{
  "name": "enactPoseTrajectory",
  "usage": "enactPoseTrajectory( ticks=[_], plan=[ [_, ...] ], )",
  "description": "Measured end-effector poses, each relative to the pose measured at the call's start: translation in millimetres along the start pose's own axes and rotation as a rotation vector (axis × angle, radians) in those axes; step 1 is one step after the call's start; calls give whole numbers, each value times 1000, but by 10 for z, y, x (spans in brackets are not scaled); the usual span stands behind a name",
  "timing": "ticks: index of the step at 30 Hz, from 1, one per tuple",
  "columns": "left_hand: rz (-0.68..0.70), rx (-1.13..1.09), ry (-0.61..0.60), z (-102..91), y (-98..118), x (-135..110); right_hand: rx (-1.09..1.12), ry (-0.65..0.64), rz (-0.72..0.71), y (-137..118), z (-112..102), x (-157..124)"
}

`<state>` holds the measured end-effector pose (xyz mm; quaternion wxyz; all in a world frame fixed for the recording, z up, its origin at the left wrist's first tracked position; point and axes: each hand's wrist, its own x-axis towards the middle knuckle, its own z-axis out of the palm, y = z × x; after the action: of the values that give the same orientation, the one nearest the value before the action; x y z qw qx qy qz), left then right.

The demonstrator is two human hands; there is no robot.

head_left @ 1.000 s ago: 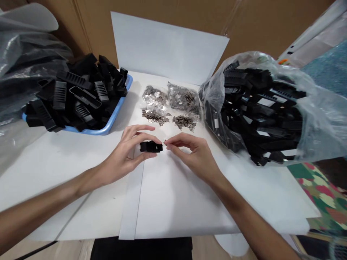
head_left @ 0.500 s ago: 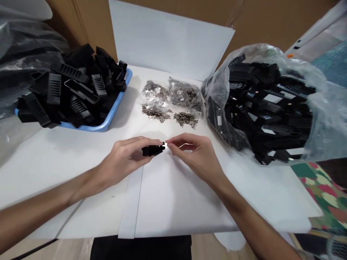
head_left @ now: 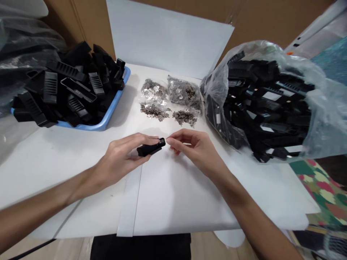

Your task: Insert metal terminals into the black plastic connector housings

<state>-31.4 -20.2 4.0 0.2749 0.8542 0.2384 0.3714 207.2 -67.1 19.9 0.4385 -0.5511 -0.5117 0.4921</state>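
My left hand (head_left: 123,153) is closed around a black plastic housing (head_left: 149,148), gripping it between thumb and fingers. The housing's narrow end points right, and a small metallic glint shows there. My right hand (head_left: 191,144) is right beside that end, thumb and forefinger pinched together; whatever lies between the tips is too small to make out. Beyond the hands lie two loose piles of small metal pieces, a left pile (head_left: 154,112) and a right pile (head_left: 184,117). Two clear bags of such pieces, a left bag (head_left: 152,89) and a right bag (head_left: 183,91), rest behind them.
On the left stands a blue tray (head_left: 104,124) heaped with black plastic housings (head_left: 78,90). A large clear plastic bag (head_left: 320,119) full of similar black parts is at the right. A white board (head_left: 168,39) leans at the back of the white table (head_left: 173,202).
The housing in my left hand has tilted so its end faces up more. The bright metal piece seen between it and my right fingertips no longer shows there. My right fingers have shifted slightly upward.
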Motion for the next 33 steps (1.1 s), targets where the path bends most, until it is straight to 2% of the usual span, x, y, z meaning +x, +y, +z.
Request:
enactPoseTrajectory(
  ticks=[4,10,12,15,17,21,27,33],
  plan=[
    [-1,6,-8,-9,12,6,40,-78,77,-23,-14,0],
    [16,-7,-127,-14,57,-24,58,-44,105,17,60,33],
    [11,-4,-106,3,53,-19,48,-67,80,14,52,43],
    [-15,10,4,22,53,16,44,-187,11,-17,6,40],
    [-17,15,23,17,71,44,29,-232,-45,-29,-22,32],
    [-3,13,-33,-9,115,58,5,-196,-127,2,-24,26],
    [60,47,-31,-12,88,15,6,-187,-124,34,-5,40],
    [39,17,-61,-34,86,22,24,-182,-152,25,29,2]
  ],
)
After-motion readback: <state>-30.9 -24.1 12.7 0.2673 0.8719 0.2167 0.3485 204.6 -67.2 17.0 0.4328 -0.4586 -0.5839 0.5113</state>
